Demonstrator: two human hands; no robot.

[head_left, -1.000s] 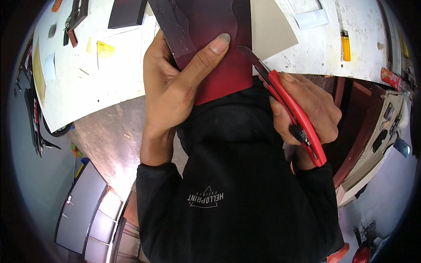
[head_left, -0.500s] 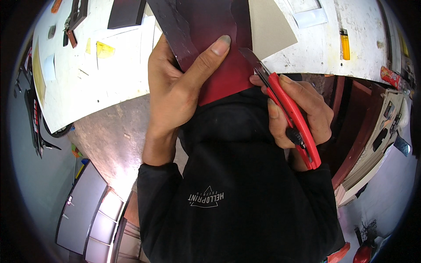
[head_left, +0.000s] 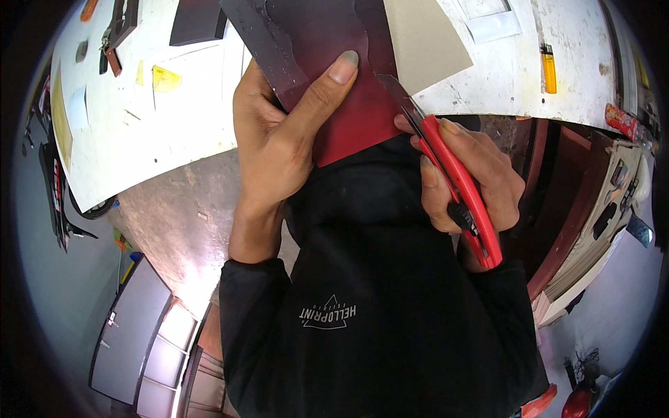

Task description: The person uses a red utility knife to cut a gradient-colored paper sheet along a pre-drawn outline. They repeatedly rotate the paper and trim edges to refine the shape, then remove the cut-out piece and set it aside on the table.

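Note:
A flat, stiff-looking piece, fading from black to dark red, is held in my left hand. The thumb presses on its face; the other fingers are hidden behind it. Wavy-edged darker strips run along both its sides. My right hand is closed round a red utility knife with a black slider. The knife's blade is out, its tip lying over the dark strip at the piece's right edge; I cannot tell whether it cuts in. Fingertips of the right hand are close to that same edge.
The white worktable holds a grey-beige board, a yellow lighter, a dark panel, a yellow scrap and keys. A red packet lies at the right corner. Stacked sheets stand at the right.
The dark red piece and both hands have shifted slightly left and up. The knife has moved along with them, its tip still at the right edge.

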